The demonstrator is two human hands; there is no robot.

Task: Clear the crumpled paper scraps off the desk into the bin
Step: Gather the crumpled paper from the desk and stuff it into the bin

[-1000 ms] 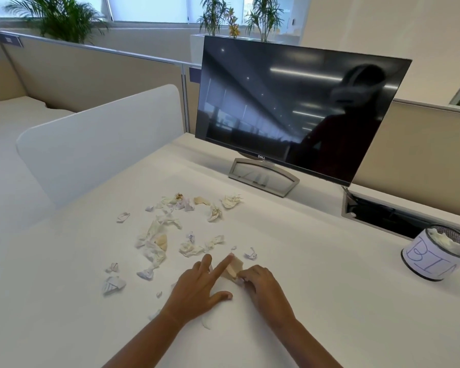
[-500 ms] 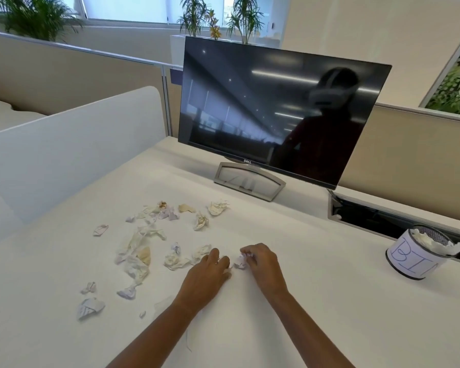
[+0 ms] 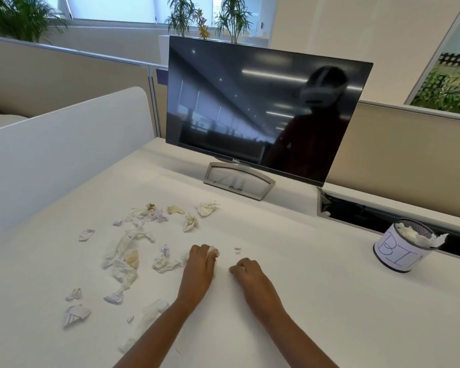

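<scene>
Hands that met over one piece half a second ago have parted. The left hand (image 3: 200, 264) now curls its fingers over a white scrap (image 3: 213, 252). The right hand (image 3: 246, 272) has drawn back toward the near edge of the table (image 3: 303, 309), fingers curled under. Whether it holds any paper cannot be told from here.

Two tiny bits (image 3: 237, 250) lie just beyond the right hand. A crumpled wad (image 3: 165, 262) sits just left of the left hand, and a long twisted strip (image 3: 122, 258) lies farther toward the left edge. A loose row of scraps (image 3: 170, 212) runs across the far side, in front of the monitor (image 3: 263, 110). The bin (image 3: 398, 252) stands well apart by the right edge, white paper already rising above its rim.

The step in hand looks like gathering, with most of the litter not yet lifted. It would go best if the left hand squeezed its scrap tight into the palm and took the wad beside it before any trip across. Crumpled paper is light and springy, so a loose hold would likely shed pieces on the way. The tiny bits are probably easier swept with the side of a hand into the other, cupped at the near edge, than pinched one by one. With the bin small and nearly topped, each load may need pressing down, or it could spill back onto the table.
</scene>
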